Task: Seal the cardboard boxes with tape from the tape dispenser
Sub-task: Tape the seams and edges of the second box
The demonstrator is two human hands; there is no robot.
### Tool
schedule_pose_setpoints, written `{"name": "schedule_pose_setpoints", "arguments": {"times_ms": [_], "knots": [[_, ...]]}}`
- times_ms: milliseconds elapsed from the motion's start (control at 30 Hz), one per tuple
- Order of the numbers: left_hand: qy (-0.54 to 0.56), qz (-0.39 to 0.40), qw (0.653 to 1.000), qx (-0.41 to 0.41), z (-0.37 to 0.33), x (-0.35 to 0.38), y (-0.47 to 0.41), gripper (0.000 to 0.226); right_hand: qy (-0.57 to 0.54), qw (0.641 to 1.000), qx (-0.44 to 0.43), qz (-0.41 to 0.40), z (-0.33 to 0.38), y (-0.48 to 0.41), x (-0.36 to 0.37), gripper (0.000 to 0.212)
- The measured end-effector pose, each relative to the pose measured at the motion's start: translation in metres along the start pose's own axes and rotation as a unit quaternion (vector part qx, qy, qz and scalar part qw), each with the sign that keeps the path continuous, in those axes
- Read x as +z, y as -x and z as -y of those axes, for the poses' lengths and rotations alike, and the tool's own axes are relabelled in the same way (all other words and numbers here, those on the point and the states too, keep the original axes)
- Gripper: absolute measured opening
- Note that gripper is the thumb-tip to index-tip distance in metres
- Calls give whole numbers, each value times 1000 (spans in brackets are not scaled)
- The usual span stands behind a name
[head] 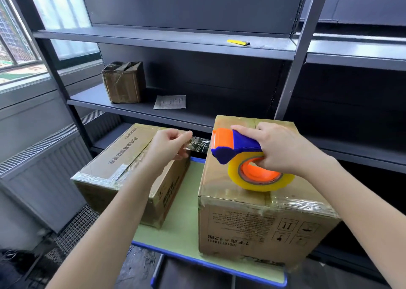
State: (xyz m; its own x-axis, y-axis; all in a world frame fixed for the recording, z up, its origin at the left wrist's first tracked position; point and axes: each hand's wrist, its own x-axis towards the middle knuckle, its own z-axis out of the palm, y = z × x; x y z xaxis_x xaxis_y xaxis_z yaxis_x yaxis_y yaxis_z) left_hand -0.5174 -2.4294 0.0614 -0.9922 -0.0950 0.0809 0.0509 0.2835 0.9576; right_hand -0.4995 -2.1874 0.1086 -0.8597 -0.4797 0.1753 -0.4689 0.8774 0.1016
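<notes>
Two cardboard boxes stand on a small green table [175,227]: a low one at the left [123,174] and a taller one at the right [259,220], both with shiny tape on their seams. My right hand [283,148] grips a blue and orange tape dispenser [237,148] with a clear yellowish roll, resting on the top of the right box. My left hand [169,146] pinches the free end of the clear tape [198,144], which stretches from the dispenser's orange head over the gap between the boxes.
Dark metal shelving [167,42] rises just behind the table. A small taped box [124,82] and a flat packet [169,102] lie on the middle shelf, a yellow utility knife [238,42] on the upper one. A radiator [46,179] and window are at the left.
</notes>
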Motion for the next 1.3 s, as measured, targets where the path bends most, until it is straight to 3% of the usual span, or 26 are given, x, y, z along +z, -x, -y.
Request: {"name": "schedule_pose_setpoints", "arguments": {"times_ms": [267,367,533,700,1300], "knots": [[70,48,996,0,12,-12,34,38,27,999,-38,6,9,26,-9,82],[79,47,996,4,8,-19,40,36,-24,998,-25,43,16,33,-18,85],[94,13,995,11,11,-34,51,31,-12,998,-8,56,3,62,-30,85],[37,75,996,-1,46,-14,69,33,41,991,23,123,-20,90,-27,81],[31,35,997,-61,93,24,75,41,55,988,30,138,-23,84,2,81]]}}
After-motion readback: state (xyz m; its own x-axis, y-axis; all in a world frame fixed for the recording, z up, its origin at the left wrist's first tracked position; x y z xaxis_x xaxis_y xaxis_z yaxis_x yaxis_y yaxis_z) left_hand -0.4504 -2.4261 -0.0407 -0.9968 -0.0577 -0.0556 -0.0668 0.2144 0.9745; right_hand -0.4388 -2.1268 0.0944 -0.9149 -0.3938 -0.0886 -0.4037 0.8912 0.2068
